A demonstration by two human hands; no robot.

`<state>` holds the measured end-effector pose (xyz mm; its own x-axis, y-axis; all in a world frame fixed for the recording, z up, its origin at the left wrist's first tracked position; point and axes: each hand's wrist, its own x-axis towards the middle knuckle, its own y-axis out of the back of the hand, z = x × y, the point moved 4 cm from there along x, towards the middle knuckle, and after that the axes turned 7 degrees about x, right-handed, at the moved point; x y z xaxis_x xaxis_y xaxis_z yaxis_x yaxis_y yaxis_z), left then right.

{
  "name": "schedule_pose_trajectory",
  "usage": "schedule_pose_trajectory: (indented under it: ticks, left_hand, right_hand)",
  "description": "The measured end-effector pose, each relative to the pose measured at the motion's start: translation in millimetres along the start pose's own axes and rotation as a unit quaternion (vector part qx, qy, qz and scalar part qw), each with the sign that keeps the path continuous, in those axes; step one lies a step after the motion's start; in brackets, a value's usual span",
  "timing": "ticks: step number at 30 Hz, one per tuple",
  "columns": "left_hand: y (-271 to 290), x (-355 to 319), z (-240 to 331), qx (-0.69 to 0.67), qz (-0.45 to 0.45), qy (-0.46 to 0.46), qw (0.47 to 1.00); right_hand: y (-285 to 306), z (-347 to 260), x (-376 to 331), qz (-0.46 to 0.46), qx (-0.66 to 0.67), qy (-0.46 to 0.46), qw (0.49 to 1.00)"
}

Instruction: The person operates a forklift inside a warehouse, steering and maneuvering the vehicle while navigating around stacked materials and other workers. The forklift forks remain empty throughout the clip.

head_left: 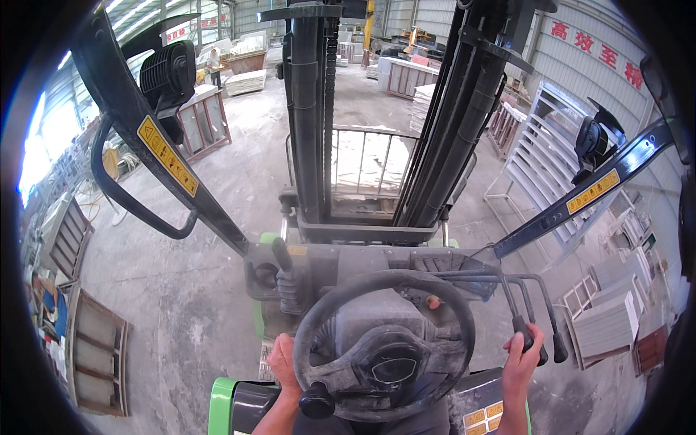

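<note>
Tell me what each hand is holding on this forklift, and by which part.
Left hand grips the steering wheel at its left rim, near the spinner knob. Right hand holds a control lever by its top.

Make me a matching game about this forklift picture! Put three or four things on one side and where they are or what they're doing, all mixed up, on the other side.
Things:
1. left hand
2. right hand
3. small black fan
4. yellow warning sticker

Places or states:
A. stuck on the slanted black cab post on the left
B. gripping a black control lever right of the wheel
C. mounted high up at the top left
D. resting on the left rim of the steering wheel, near its black knob

Pairs: 1-D, 2-B, 3-C, 4-A
</note>
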<state>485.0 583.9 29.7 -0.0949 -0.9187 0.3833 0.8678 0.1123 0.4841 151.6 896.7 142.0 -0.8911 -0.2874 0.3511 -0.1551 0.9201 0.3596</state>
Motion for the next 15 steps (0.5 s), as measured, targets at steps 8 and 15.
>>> schedule_pose_trajectory:
  ticks: [8,15]
  left_hand:
    - [10.8,35.6,30.3,-0.129,-0.056,0.071,0.987]
    - [-25.8,71.1,-17.7,-0.491,-0.112,0.249,0.827]
  right_hand:
    - [-39.5,-91.7,-88.1,-0.082,0.058,0.245,0.964]
    - [-182.9,-190.7,-154.6,-0.321,0.228,0.293,0.871]
